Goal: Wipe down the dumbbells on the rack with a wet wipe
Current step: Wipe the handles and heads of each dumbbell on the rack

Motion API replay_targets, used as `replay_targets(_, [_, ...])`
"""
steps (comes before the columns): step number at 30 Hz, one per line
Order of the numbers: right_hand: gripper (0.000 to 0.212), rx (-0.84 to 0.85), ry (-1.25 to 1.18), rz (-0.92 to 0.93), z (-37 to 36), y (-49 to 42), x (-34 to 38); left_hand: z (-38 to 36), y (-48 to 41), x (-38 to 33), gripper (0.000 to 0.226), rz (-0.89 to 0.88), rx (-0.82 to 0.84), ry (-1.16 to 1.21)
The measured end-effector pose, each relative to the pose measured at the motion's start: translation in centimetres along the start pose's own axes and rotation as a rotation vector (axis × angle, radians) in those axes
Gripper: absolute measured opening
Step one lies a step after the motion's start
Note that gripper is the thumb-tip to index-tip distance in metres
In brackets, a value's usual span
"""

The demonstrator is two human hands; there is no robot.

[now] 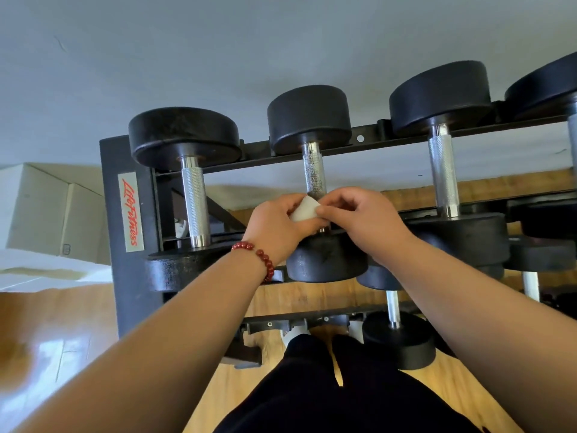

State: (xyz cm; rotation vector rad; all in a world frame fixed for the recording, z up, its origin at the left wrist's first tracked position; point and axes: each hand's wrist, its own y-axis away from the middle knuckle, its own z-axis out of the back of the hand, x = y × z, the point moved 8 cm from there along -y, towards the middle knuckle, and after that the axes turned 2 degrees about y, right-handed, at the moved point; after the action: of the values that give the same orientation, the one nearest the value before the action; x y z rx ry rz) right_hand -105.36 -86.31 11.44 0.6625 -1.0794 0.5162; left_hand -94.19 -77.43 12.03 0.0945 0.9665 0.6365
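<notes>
Left hand (274, 228): I pinched the wipe (303, 210).
Right hand (359, 221): I pinched its other edge.
Place: over the middle dumbbell handle (314, 173).

grey wall (218, 42): top of frame | pale box (46, 207): left edge | white sheet (37, 264): just below box | shiny wood floor (62, 323): lower left | red bead bracelet (259, 256): middle | black trousers (327, 395): bottom middle | white shoe (295, 334): just above trousers
</notes>
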Motion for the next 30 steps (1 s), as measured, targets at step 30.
replay_targets(30, [0.041, 0.426, 0.993, 1.240, -2.6, -2.1, 2.1, -3.2, 2.9, 2.7, 0.037, 0.221, -0.477, 0.460])
